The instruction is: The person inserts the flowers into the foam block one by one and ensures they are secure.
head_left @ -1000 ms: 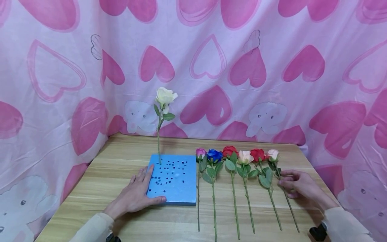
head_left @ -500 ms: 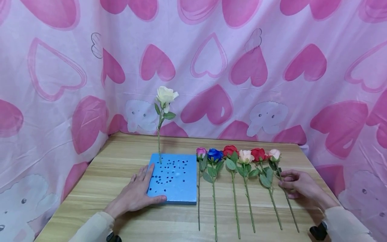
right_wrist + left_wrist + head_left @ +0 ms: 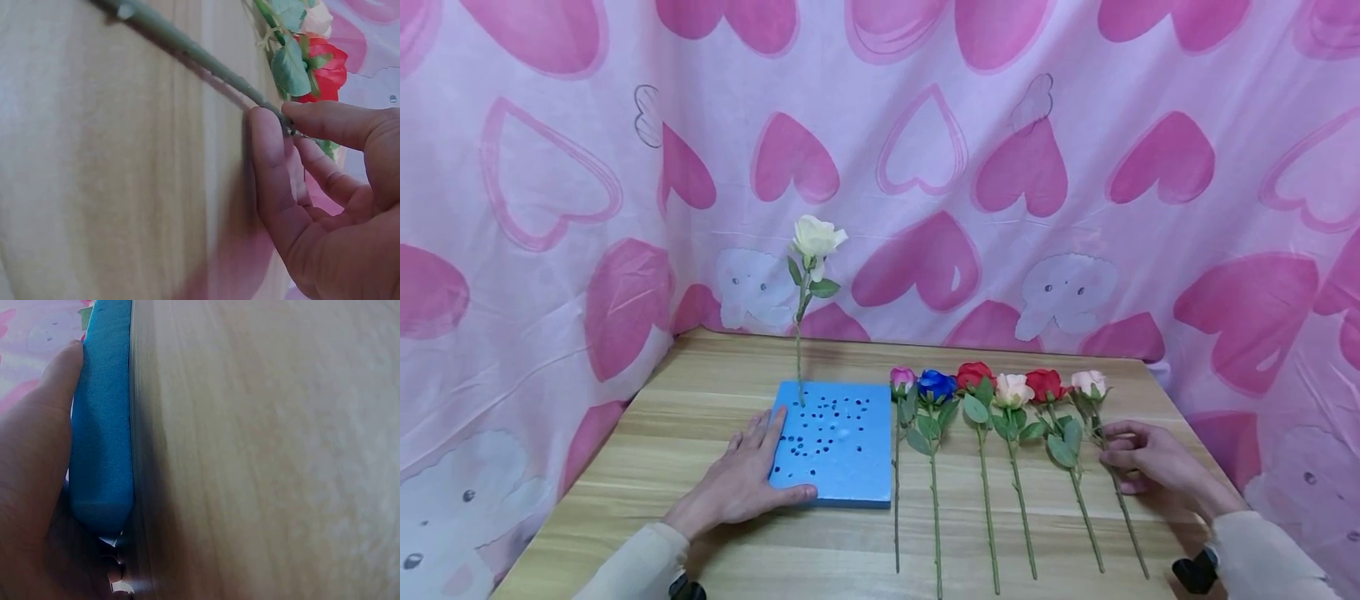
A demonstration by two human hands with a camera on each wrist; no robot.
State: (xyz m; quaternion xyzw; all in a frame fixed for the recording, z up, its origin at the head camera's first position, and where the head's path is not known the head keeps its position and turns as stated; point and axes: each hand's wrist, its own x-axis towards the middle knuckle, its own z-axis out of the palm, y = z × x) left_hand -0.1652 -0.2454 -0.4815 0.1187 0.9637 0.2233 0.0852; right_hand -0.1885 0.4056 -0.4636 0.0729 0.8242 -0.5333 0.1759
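Observation:
In the head view my left hand (image 3: 745,479) lies with fingers spread along the left side of a blue foam block (image 3: 850,467) dotted with holes. Its thumb rests on the block's near corner. A white rose (image 3: 817,237) stands upright in a hole at the block's back left. On the right, my right hand (image 3: 1153,458) pinches the stem of a pale pink rose (image 3: 1088,383), the outermost of a row. The right wrist view has this green stem (image 3: 187,49) between thumb and fingertips, low over the table.
Left of the held rose, lying side by side with stems toward the near edge, are a red rose (image 3: 1045,385), a light pink rose (image 3: 1012,390), another red rose (image 3: 975,375), a blue rose (image 3: 937,385) and a purple rose (image 3: 902,381). A pink heart-patterned curtain (image 3: 917,108) hangs behind the table (image 3: 715,367).
The pale pink rose's bloom has shifted slightly right and turned, and its leaves lie differently at the right fingers. The left hand and block stay in place; the head view has shifted a little.

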